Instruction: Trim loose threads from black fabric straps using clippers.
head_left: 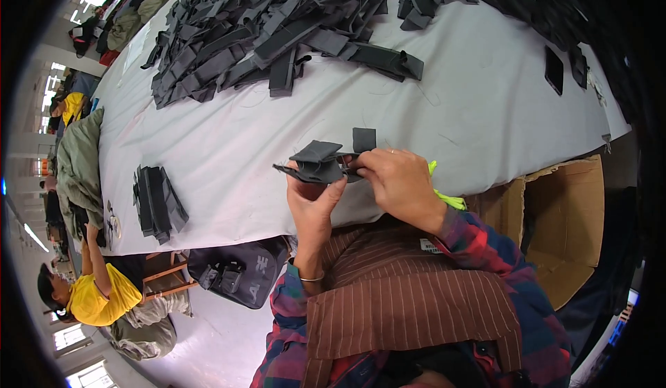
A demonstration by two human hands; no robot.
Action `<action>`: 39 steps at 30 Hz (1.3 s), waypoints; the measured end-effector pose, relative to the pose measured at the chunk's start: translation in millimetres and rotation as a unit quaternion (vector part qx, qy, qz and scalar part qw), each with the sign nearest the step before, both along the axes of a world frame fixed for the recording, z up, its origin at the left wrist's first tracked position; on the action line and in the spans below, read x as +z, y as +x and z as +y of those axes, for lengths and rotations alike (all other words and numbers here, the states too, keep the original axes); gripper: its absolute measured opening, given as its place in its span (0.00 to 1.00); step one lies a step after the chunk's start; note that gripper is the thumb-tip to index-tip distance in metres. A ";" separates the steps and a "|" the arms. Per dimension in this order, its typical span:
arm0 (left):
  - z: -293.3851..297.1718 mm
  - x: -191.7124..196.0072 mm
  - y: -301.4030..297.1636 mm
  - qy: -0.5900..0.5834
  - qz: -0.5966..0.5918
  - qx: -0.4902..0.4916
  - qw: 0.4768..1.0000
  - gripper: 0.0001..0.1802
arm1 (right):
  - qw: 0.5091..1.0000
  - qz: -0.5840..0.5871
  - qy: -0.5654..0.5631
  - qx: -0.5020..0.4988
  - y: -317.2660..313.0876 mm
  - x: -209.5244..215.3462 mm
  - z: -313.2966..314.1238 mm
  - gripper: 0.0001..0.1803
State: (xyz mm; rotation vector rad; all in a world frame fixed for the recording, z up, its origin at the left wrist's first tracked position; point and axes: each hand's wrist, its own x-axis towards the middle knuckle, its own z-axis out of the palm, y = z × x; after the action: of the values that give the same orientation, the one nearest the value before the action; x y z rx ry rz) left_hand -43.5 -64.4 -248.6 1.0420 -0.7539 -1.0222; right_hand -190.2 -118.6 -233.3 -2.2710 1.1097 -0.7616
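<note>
My left hand (313,207) is closed around several dark grey fabric strips (316,162), its thumb pressing them from the near side. Close beside it, my right hand (402,183) pinches the right end of the same strips. Loose threads stick out from the strips' edges. Just beyond my hands a small dark grey fabric square (364,139) lies on the white-covered table (229,138). A large heap of dark grey fabric strips (277,27) spreads over the far side, and a neat stack of such strips (158,204) lies at the left.
An open cardboard box (565,232) stands at the right, with something neon yellow (451,199) by my right wrist. A black phone (553,70) lies far right near dark cloth. A black bag (239,270) sits below the table edge. A person in yellow (104,298) works at the left.
</note>
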 end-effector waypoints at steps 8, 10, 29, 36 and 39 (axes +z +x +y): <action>-0.3 1.7 11.9 0.060 0.100 -0.036 0.992 0.36 | 0.971 -0.116 0.209 0.011 -38.9 0.1 -18.0 0.11; -1.9 -7.7 11.1 0.056 0.106 -0.050 0.992 0.37 | 0.954 -0.200 0.221 -0.020 -36.9 5.1 -16.7 0.10; 3.3 -14.9 -5.9 0.125 0.086 -0.113 0.982 0.39 | 0.992 -0.056 -0.104 0.051 -10.1 -11.6 -24.2 0.08; 6.3 -14.0 -8.0 0.150 0.124 -0.155 0.969 0.39 | 0.989 -0.057 -0.134 0.035 -6.0 -3.0 -36.8 0.08; 7.4 -5.3 -4.7 0.168 0.165 -0.204 0.950 0.36 | 0.991 -0.068 -0.114 0.007 -14.3 -12.4 -46.2 0.08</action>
State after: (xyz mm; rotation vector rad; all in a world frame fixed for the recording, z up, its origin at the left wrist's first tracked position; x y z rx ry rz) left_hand -48.2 -56.9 -253.8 0.9816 -0.5365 -1.6819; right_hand -204.5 -164.8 -245.7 -2.3675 0.9851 -1.0682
